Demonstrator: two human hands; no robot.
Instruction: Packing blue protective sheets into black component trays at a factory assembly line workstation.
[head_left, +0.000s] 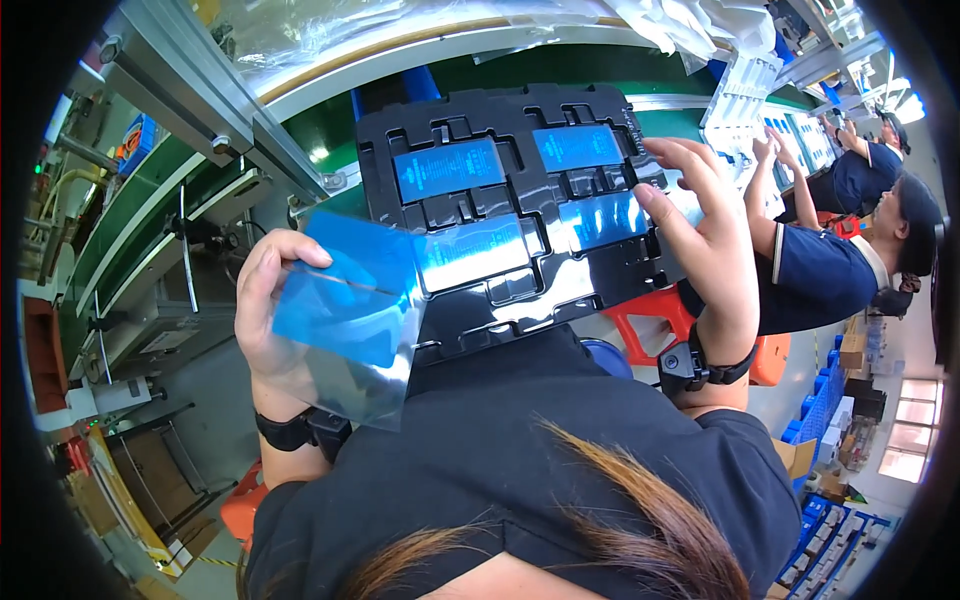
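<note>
My left hand [270,300] pinches a translucent blue film sheet [350,325] with a clear lower part, between thumb and fingers. The sheet hangs in front of the left edge of a black moulded tray [520,190]. Flat rectangular pieces lie in the tray's pockets: a blue one [450,170] at far left, another blue piece [577,148] at far right, and two glossy, glare-covered ones nearer to me. At the tray's right edge my right hand [710,240] is open, thumb and fingers apart, holding nothing. Whether its thumb touches the tray I cannot tell.
The tray lies over a green bench [480,68] with a metal frame post [190,90] at left. White trays [740,90] stand at the far right. Close on the right sits a co-worker [830,255], hands raised, near a red stool [645,318].
</note>
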